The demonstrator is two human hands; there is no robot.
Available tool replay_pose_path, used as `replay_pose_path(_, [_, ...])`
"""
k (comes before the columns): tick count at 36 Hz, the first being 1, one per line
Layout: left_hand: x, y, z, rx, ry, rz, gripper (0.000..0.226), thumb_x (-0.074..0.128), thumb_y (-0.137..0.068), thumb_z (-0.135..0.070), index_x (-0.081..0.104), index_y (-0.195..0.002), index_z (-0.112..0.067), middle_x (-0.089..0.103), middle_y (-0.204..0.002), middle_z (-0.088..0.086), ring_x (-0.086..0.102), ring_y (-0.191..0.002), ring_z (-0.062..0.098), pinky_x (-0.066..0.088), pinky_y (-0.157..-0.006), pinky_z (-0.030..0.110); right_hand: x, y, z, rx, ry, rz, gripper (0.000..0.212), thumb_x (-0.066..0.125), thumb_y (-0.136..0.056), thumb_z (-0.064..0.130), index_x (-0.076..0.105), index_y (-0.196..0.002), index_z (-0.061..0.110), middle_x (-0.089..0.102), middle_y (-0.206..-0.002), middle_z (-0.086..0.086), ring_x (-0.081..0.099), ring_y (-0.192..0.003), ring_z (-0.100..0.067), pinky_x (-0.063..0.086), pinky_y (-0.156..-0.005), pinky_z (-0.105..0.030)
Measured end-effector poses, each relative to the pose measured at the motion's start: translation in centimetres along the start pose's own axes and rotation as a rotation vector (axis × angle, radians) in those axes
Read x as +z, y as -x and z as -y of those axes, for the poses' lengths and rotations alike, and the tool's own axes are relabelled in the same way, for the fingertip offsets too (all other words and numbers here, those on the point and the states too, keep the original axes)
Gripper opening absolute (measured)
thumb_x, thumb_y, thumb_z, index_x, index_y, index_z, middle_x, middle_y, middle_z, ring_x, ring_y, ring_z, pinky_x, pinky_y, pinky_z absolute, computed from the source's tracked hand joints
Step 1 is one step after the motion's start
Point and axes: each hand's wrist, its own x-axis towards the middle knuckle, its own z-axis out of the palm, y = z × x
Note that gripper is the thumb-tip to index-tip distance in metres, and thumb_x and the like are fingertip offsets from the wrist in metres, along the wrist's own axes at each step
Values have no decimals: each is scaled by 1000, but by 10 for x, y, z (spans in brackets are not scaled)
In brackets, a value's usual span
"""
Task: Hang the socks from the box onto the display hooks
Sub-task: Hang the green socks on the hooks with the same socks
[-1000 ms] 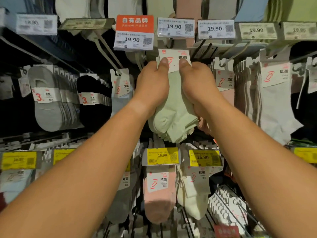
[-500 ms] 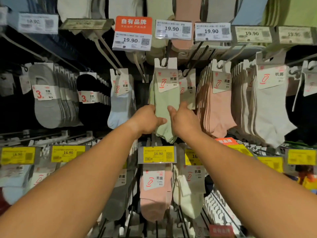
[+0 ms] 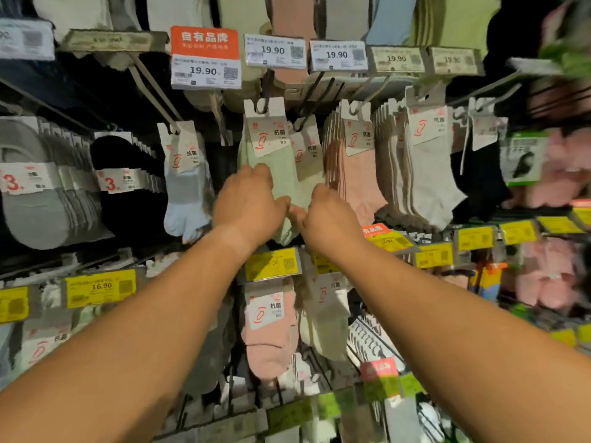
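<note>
green socks hang on hook | left hand, right hand touch lower part

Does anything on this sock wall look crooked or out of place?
Not much. The green socks hang on their hook by the card, both hands low on them. The cream pair behind sits lower and slightly tilted. The right edge is too blurred to judge.

Sock pack hangs on hook, between left hand and right hand, above shelf tag.
</note>
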Motion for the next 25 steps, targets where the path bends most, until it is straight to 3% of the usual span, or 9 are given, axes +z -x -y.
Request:
replay_pose_path(3, [12, 15, -27, 107, 56, 82, 34, 63, -92, -35, 59, -115, -10, 58, -116, 15, 55, -108, 36, 47, -85, 42, -20, 34, -10, 41, 110, -18, 42, 49, -100, 35, 45, -122, 1, 54, -121, -22, 55, -108, -40, 40, -82, -41])
replay_pose_path(7, [38, 46, -84, 256, 165, 236, 33, 62, -91, -34, 62, -114, -10, 62, -118, 19, 59, -108, 39, 47, -83, 41, -55, 91, -51, 208, 212, -33, 33, 46, -99, 29, 49, -118, 2, 57, -118, -22, 57, -107, -40, 43, -81, -42])
replay_pose_path(10, [61, 83, -143, 355, 242, 403, 36, 62, -92, -38, 64, -116, -12, 65, -118, 18, 61, -111, 39, 49, -84, 41, -84, 146, -104, 406, 301, 8, 40, 47, -98, 37, 48, -120, 4, 56, -120, -21, 56, -110, -40, 44, -83, -42])
replay_pose_path(13, [84, 129, -213, 457, 320, 612, 30, 62, -93, -41, 63, -105, -15, 67, -113, 14, 63, -106, 36, 49, -77, 38, -129, 217, -161, 651, 389, 96, 51, 50, -97, 49, 45, -125, 7, 55, -121, -18, 54, -110, -39, 42, -78, -41])
replay_pose_path(16, [101, 186, -291, 572, 379, 780, 39, 61, -93, -45, 61, -118, -15, 62, -127, 12, 59, -114, 34, 53, -86, 41, -181, 299, -213, 909, 415, 113, 53, 46, -97, 50, 46, -126, 5, 52, -127, -20, 52, -116, -40, 45, -88, -43])
replay_pose_path(18, [106, 225, -344, 658, 426, 840, 41, 59, -93, -48, 62, -118, -15, 62, -130, 12, 58, -117, 35, 53, -90, 42, -215, 353, -238, 1059, 450, 85, 58, 46, -96, 53, 47, -128, 6, 54, -129, -21, 53, -120, -40, 46, -95, -44])
replay_pose_path(23, [99, 309, -462, 832, 533, 958, 33, 62, -95, -43, 63, -113, -16, 66, -121, 9, 61, -113, 33, 46, -81, 33, -288, 450, -285, 1281, 507, 19, 51, 52, -94, 48, 51, -127, 9, 58, -128, -14, 55, -120, -36, 46, -94, -39])
replay_pose_path(25, [102, 332, -500, 879, 542, 975, 34, 61, -94, -47, 62, -110, -16, 67, -118, 9, 63, -108, 32, 51, -83, 35, -311, 472, -303, 1318, 519, -3, 53, 51, -94, 49, 49, -130, 9, 55, -132, -16, 53, -123, -36, 45, -96, -41])
